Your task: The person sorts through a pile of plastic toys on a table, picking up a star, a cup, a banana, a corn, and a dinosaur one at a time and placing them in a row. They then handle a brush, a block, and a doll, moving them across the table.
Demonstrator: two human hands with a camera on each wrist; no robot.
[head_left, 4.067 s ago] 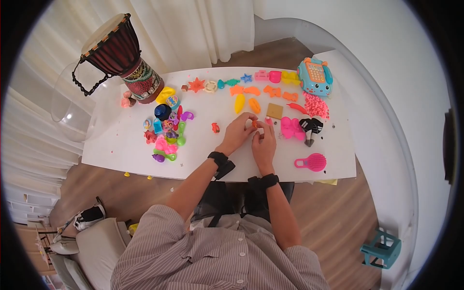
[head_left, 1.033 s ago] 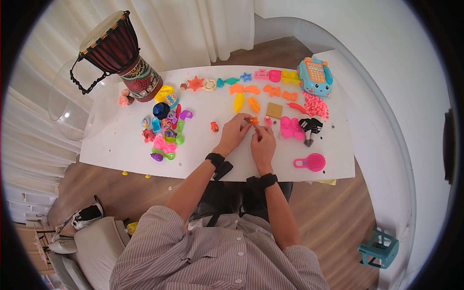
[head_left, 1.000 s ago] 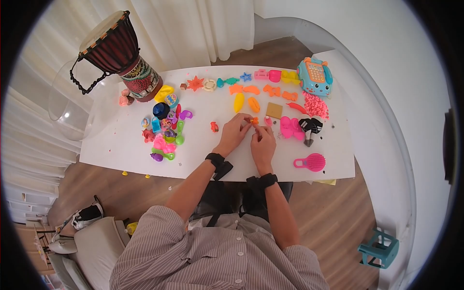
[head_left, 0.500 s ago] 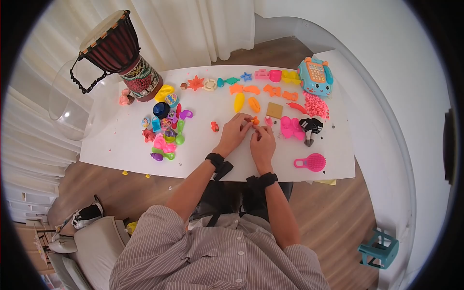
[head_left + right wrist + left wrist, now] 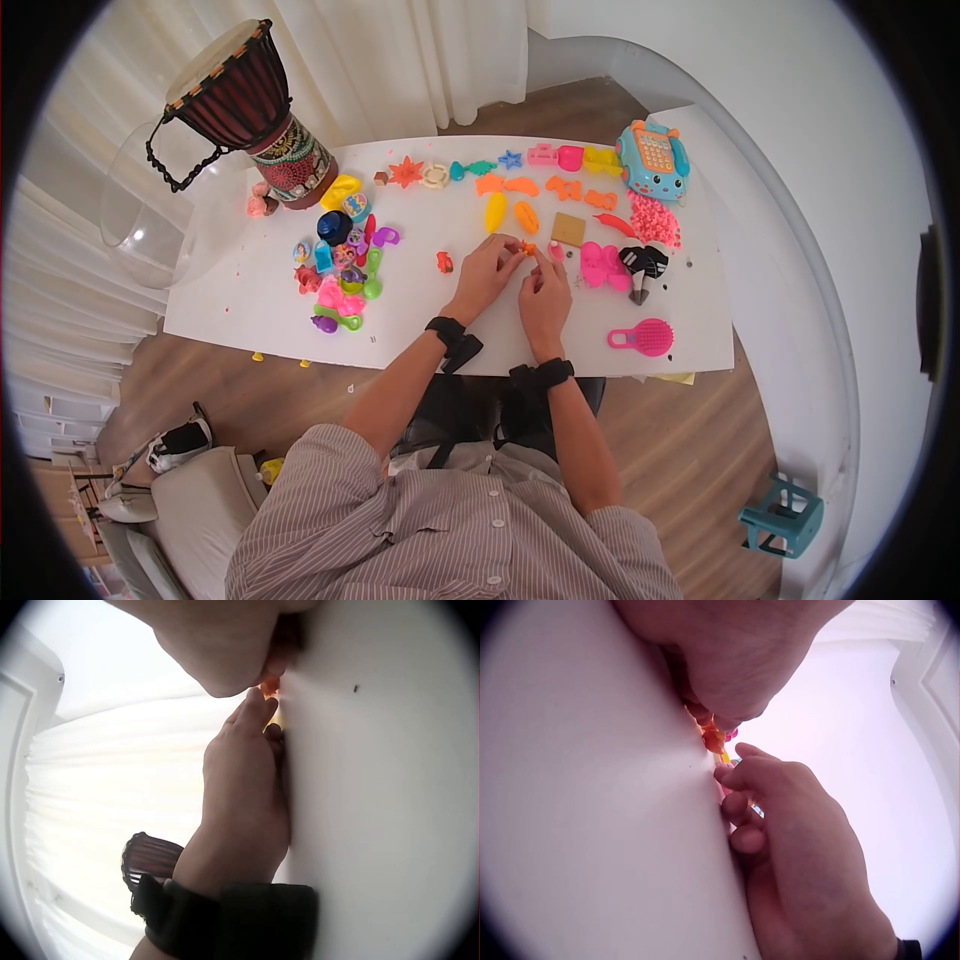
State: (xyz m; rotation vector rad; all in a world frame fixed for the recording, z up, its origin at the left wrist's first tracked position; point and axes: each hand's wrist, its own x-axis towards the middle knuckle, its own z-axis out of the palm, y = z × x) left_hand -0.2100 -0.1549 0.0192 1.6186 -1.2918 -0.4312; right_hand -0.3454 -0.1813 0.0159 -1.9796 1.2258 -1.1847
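Note:
My left hand [image 5: 487, 274] rests low over the white table, its thumb and fingertips pinching a small orange toy [image 5: 528, 248]. In the left wrist view, the orange toy [image 5: 714, 740] shows just under those fingertips, partly hidden by them. Close on its right is my right hand [image 5: 546, 302], index finger pointing forward and the other fingers loosely curled. A narrow gap separates the right fingertips [image 5: 724, 772] from the toy in the left wrist view. To the left lies a small red toy [image 5: 444, 262]; a small pink-and-white piece [image 5: 556, 250] is just right of the fingertips.
Beyond the hands lie a tan square [image 5: 568, 229], a yellow piece [image 5: 495, 212] and rows of coloured moulds. At right are a pink mould [image 5: 604, 265], a doll [image 5: 641, 265], a pink brush [image 5: 645, 336] and a toy phone [image 5: 653, 160]. A toy pile and drum [image 5: 290, 160] stand left.
The right index finger has straightened forward and come slightly away from the orange toy. More of the toy shows than 4.1 seconds ago. The left hand has barely moved.

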